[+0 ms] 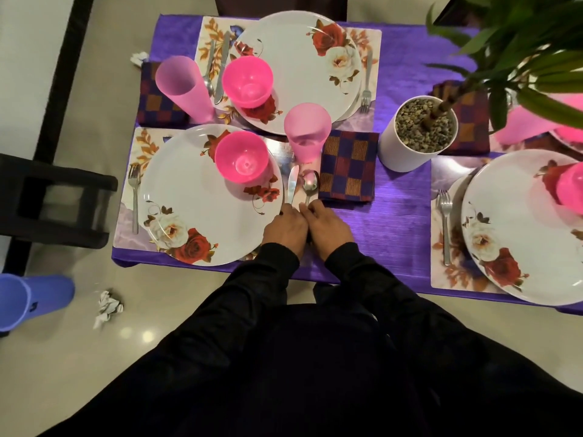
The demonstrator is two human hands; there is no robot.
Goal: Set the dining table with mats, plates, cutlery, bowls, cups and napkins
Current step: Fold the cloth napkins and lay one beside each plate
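The table (397,212) under its purple cloth spreads ahead of both hands. Just left of the left hand (285,230) lies the near plate (195,212) on its floral mat (126,228), a pink bowl (241,157) sitting on the plate's far edge. Ahead of the right hand (329,230) a checked napkin (348,165) lies flat, with a pink cup (307,132) standing just beyond the fingertips of both hands. The hands sit side by side, touching each other, knuckles up and fingers curled down. The left hand's fingers cover the handle end of the knife (291,186); the right hand's cover the handle of the spoon (309,184). Whether they pinch the handles or only press on them cannot be told. Both pieces lie flat on the mat between plate and napkin.
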